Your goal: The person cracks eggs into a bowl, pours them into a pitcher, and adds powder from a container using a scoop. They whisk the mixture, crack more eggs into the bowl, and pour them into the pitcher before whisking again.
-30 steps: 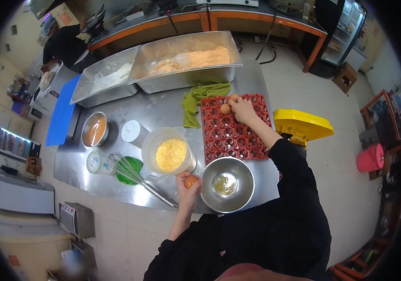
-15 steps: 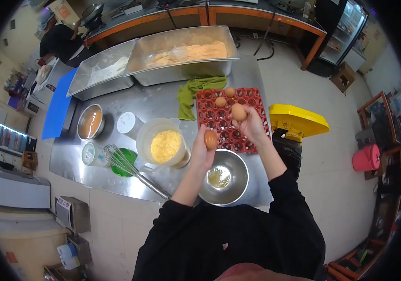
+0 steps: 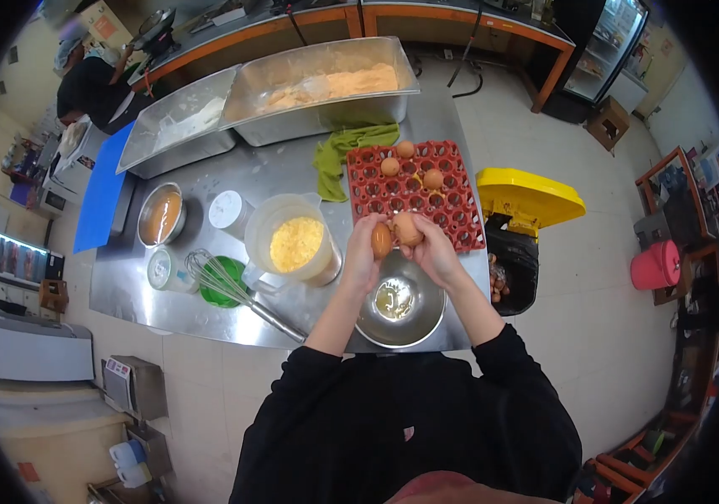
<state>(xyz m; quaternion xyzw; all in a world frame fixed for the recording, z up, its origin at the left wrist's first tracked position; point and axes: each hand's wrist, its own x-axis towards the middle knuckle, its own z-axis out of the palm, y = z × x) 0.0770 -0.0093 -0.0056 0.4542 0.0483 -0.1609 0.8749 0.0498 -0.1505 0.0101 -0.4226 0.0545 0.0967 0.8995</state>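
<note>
My left hand (image 3: pixel 364 262) is closed around a darker brown egg (image 3: pixel 382 241). In my right hand (image 3: pixel 441 259) is a lighter brown egg (image 3: pixel 406 228), close beside the first; whether the shells touch I cannot make out. Both hands are above the back rim of a steel mixing bowl (image 3: pixel 426 315), which has a little clear, yellowish liquid (image 3: pixel 394 299) at its bottom. Just beyond the hands lies a red egg tray (image 3: pixel 368 189), mostly bare cups, with three eggs visible, one of them a brown egg (image 3: pixel 433 179).
To the left stand a jug (image 3: pixel 258 231) of yellow crumbly food, a whisk (image 3: pixel 246 298), a white-lidded tub (image 3: pixel 227 212) and a small bowl (image 3: pixel 162 217) of orange-brown liquid. Steel pans (image 3: pixel 317 118) and a green cloth (image 3: pixel 334 160) lie behind. A yellow-lidded bin (image 3: pixel 527 197) holds eggshells. Another person (image 3: pixel 95 88) works far left.
My right hand has come down and left from above the tray, bringing its egg beside the one in my left hand. A third egg in the tray is now uncovered. The view has shifted slightly.
</note>
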